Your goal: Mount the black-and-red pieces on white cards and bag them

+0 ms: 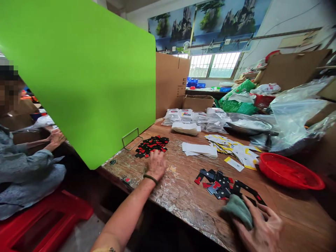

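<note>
My left hand (157, 165) reaches down onto a pile of small black and red flat pieces (153, 144). Its fingers are bent close together at the pile's near edge; what they pinch, if anything, is hidden. At the lower right, a crumpled grey-green cloth (238, 210) is gripped in my right hand (259, 224). Just beyond its fingers lies a black angular flat piece with a red end (248, 189); whether the fingers touch it I cannot tell. Left of that, larger black plates with red parts (216, 182) lie in a loose heap on the wooden table (181, 189).
A green partition (105, 77) stands at the left, with a wire bracket (130, 139) at its foot. White strips (199, 149), yellow-white cards (233, 150), bagged packs (196, 118) and a red basin (288, 171) occupy the table. Another person's hand (55, 138) shows beyond the partition.
</note>
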Demonstrator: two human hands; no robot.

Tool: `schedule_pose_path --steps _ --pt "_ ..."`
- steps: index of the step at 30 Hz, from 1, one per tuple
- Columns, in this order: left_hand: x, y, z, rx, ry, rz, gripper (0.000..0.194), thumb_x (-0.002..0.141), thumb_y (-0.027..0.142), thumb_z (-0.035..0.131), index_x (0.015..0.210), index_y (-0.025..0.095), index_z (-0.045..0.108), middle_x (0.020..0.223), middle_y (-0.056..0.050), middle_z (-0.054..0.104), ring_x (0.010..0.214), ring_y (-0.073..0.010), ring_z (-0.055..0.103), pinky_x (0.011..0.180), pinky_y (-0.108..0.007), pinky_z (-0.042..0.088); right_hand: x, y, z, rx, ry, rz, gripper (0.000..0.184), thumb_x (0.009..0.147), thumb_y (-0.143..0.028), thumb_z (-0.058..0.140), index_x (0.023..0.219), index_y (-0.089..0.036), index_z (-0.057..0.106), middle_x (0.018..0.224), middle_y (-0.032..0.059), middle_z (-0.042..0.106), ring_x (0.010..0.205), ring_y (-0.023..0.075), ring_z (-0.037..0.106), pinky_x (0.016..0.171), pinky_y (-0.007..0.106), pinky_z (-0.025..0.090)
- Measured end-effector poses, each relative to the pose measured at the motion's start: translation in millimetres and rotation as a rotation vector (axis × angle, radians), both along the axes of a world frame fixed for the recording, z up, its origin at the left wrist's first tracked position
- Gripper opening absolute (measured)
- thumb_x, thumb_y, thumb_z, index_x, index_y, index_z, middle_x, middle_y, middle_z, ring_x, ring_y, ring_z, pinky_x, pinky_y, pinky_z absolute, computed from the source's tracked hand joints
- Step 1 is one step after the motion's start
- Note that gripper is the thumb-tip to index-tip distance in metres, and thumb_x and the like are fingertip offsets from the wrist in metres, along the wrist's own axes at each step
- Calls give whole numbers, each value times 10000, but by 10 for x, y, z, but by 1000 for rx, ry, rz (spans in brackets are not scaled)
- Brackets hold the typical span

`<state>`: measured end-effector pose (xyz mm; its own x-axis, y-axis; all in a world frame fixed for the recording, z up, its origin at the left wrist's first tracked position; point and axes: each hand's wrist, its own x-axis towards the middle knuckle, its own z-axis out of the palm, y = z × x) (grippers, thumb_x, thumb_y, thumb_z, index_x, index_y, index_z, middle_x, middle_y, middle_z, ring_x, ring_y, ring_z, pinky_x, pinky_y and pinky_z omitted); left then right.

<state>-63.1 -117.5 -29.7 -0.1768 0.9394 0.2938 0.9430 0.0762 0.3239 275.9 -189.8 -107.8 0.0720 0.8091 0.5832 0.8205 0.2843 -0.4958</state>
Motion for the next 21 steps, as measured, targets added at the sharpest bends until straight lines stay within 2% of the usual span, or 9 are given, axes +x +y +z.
schedule_pose_path --steps 2,5,9,12,14,15,18,19,21 --pt "-290 -21 3 -93 80 144 216 818 294 591 969 159 667 1069 -129 624 1048 -270 544 931 -381 414 -71 -126 -15 -24 4 44 519 716 -429 544 1150 -160 638 1125 154 480 1055 375 476 885 551 434" --pt "-531 -57 22 -195 108 161 197 821 283 580 943 163 679 999 -118 668 989 -257 596 860 -337 435 -128 -204 -20 -39 84 130 441 694 -329 516 1093 -205 657 1119 125 517 1061 342 503 892 522 442" --pt "-688 -146 103 -192 94 176 253 815 115 489 942 182 697 922 -100 710 916 -235 643 792 -306 449 -128 -162 1 -40 169 97 362 718 -358 534 1009 -197 678 1060 120 558 1007 320 529 869 489 447" --pt "-671 -299 146 -124 75 198 309 835 93 438 1000 162 691 973 -111 715 938 -226 644 828 -307 455 -294 -131 101 -8 194 121 370 731 -326 542 1046 -183 671 1065 115 561 988 303 540 876 477 445" --pt "-499 -444 149 -35 -20 103 310 831 87 447 997 168 697 990 -91 719 950 -205 641 871 -294 454 -554 -133 226 23 210 204 428 719 -231 510 1122 -188 648 1130 111 535 1020 286 544 901 467 442" --pt "-363 -524 149 15 -106 10 304 821 81 462 973 177 706 971 -74 724 935 -191 644 879 -282 456 -716 -138 299 24 211 276 476 712 -187 489 1167 -199 630 1182 108 514 1061 279 538 925 463 437" --pt "118 -741 155 31 -409 -369 263 804 82 496 861 195 726 862 -36 732 812 -158 651 784 -242 483 -1173 -148 496 21 202 502 570 718 -133 465 1268 -235 569 1344 96 453 1231 289 459 1016 481 387" --pt "259 -789 162 -5 -484 -508 251 818 101 497 844 196 728 823 -29 728 771 -150 648 739 -230 483 -1268 -141 537 18 206 564 562 737 -144 475 1285 -241 551 1342 92 472 1229 287 465 1014 478 392" --pt "469 -825 169 -2 -603 -621 232 799 93 516 809 187 729 784 -26 725 731 -143 646 707 -223 478 -1313 -103 567 -22 232 650 470 791 -207 507 1258 -244 556 1241 84 564 1125 266 542 938 431 452"
